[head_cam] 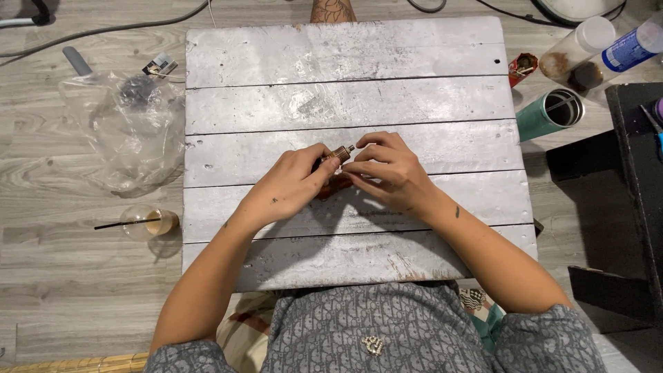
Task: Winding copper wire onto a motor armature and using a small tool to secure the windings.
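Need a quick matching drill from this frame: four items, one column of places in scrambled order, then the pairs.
Items:
1. small brown bottle
2. clear plastic bag
3. teal tumbler
4. glass with a brush

Places:
A. floor, right of the board, lying on its side
B. between the left hand and right hand, over the white plank board
C. floor, left of the board, near its lower edge
D. floor, left of the board, crumpled

Pairs: 1-B, 2-D, 3-A, 4-C

A whitewashed plank board (345,62) sits on grey wood floor (62,276).
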